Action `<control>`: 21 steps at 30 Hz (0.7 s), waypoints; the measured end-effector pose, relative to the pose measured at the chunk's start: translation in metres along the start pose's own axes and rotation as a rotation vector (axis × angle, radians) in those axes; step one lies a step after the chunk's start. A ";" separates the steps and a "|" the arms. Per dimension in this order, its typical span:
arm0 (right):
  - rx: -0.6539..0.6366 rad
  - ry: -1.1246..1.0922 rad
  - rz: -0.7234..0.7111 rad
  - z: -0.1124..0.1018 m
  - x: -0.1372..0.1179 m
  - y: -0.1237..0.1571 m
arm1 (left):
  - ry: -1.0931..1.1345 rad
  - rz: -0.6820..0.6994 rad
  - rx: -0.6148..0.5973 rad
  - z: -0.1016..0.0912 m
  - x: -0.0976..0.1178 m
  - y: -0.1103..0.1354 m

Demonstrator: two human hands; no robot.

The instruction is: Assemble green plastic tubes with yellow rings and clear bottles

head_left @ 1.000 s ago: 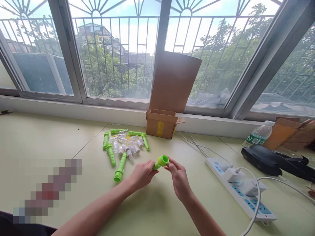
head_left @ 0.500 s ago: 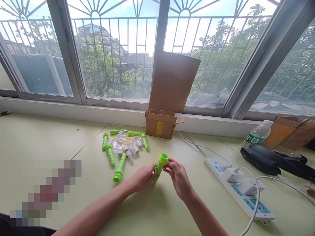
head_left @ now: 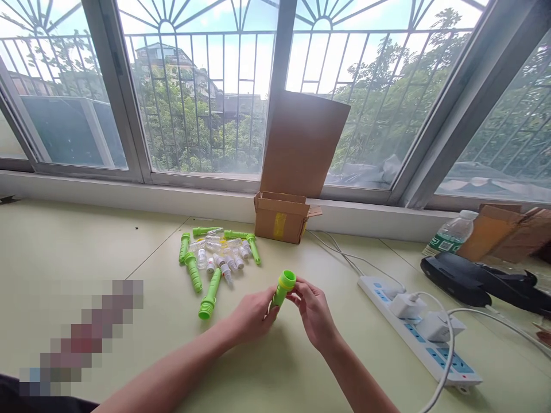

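Note:
A bright green plastic flashlight-shaped tube (head_left: 280,295) is held above the table with its wide open mouth tilted up toward me. My left hand (head_left: 253,312) is closed around its narrower lower body. At the collar, just under the mouth where a yellowish ring runs round, the fingertips of my right hand (head_left: 313,312) pinch the tube from the right side. Part of the grip is hidden behind it. To the left of my hands lies a similar green tube (head_left: 210,295), its threaded end facing me.
Beyond my hands sit several more green tubes (head_left: 193,272) around clear and white small bottle-like pieces (head_left: 224,258). A small cardboard box (head_left: 279,221) stands by the window. At right are a white power strip (head_left: 413,330) with cables, a water bottle (head_left: 451,234) and a black object (head_left: 456,278).
The green tube has shifted very slightly right and down, and my left thumb has moved up along its body. My right hand stays at the collar.

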State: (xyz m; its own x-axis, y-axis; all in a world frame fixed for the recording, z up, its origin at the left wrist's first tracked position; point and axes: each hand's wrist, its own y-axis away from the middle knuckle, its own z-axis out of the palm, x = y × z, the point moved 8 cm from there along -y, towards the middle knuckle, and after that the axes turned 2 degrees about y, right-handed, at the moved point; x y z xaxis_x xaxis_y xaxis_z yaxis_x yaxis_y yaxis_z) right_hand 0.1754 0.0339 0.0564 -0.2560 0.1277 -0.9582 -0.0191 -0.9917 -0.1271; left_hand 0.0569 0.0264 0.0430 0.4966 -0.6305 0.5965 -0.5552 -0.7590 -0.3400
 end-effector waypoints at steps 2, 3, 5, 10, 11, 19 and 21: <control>-0.009 -0.001 0.003 0.003 -0.001 0.002 | -0.014 -0.043 0.024 0.002 -0.003 0.000; -0.016 0.001 0.005 0.005 -0.001 0.002 | -0.015 -0.065 0.034 0.003 -0.005 -0.001; -0.032 0.008 0.011 0.007 0.000 0.003 | 0.000 -0.090 0.046 0.003 -0.008 -0.001; 0.002 -0.008 0.032 0.002 0.004 0.002 | 0.064 -0.032 0.008 -0.003 -0.005 -0.003; 0.003 -0.018 0.036 0.002 0.005 0.001 | 0.085 -0.012 -0.008 -0.003 -0.003 -0.003; -0.014 -0.065 0.109 0.003 0.014 0.002 | 0.720 -0.118 -0.037 0.012 -0.019 -0.005; -0.002 -0.055 0.117 0.001 0.016 0.001 | 0.810 -0.162 -0.045 0.012 -0.024 -0.005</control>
State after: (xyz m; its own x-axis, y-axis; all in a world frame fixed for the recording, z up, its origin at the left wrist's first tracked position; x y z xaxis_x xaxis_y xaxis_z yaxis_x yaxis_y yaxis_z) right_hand 0.1704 0.0346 0.0413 -0.3091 0.0106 -0.9510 0.0159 -0.9997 -0.0163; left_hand 0.0560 0.0436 0.0213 -0.0529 -0.1885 0.9807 -0.5527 -0.8124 -0.1859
